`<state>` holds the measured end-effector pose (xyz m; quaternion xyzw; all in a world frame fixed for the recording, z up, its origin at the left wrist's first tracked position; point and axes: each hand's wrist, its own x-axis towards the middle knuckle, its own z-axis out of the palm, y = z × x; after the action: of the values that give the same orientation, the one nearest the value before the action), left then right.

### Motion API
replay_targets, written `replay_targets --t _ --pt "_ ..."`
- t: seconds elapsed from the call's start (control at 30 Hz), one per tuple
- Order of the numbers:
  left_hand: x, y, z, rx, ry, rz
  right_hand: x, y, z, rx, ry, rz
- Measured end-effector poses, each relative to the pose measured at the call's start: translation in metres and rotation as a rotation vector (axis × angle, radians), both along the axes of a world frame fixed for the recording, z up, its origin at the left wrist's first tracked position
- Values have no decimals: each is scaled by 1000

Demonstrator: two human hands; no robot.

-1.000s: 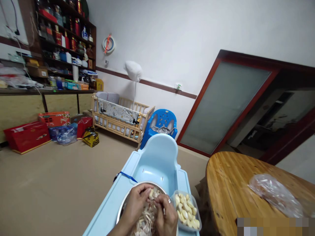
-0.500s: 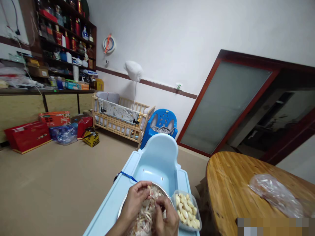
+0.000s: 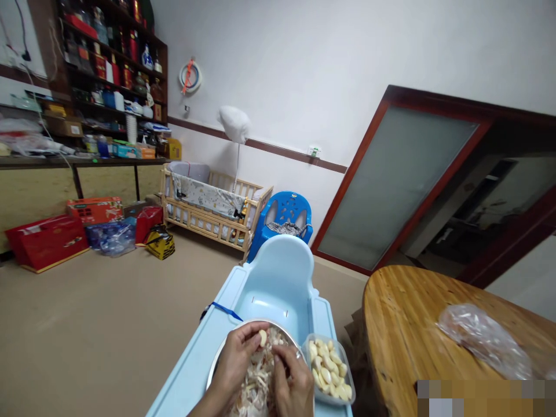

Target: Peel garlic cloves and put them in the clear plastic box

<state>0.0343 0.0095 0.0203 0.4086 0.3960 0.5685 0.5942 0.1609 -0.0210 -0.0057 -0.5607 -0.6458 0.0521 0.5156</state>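
Note:
My left hand (image 3: 234,356) pinches a pale garlic clove (image 3: 263,337) between thumb and fingers, above a round metal bowl (image 3: 214,366). Papery garlic skins (image 3: 256,385) fill the bowl. Close by on the right, my right hand (image 3: 294,379) is closed in a pinch over the skins; whatever lies between its fingertips is too small to make out. Beside the bowl, a clear plastic container (image 3: 351,387) holds several peeled garlic cloves (image 3: 328,368). Both bowl and container rest on the tray of a light blue child's high chair (image 3: 282,272).
A round wooden table (image 3: 399,324) with a clear plastic bag (image 3: 482,339) stands at the right. Behind the high chair are a blue plastic chair (image 3: 284,208) and a wooden crib (image 3: 208,223). Red gift bags (image 3: 47,240) lie on the floor at left.
My two hands have drawn slightly apart at the fingertips. The garlic clove in my left hand now shows more clearly. The camera has shifted a little.

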Motion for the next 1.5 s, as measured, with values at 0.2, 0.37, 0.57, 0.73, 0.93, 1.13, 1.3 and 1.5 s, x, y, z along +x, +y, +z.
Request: replay_targets --t 0.2,0.37,0.57,0.73,0.93,1.13,1.3,1.5 --pt "-5 1 -3 83 138 -16 13 -1 6 -39 -142 -5" --pt "-8 -3 5 126 148 -4 9 -3 16 -67 -226 13" --pt "-8 -9 9 86 153 -51 1 -7 22 -113 -300 26" --pt "-9 -12 11 26 196 -32 -3 -11 23 -139 -318 -68" --pt "-7 -13 15 -16 163 11 -5 -17 29 -39 -218 6" --pt "-5 -15 11 -1 187 -1 -9 -20 32 -110 -186 130" --pt "-7 -17 8 37 262 -12 -10 -19 30 -83 -117 115" --pt "-7 -16 7 114 365 28 -6 -21 35 -66 -110 104"
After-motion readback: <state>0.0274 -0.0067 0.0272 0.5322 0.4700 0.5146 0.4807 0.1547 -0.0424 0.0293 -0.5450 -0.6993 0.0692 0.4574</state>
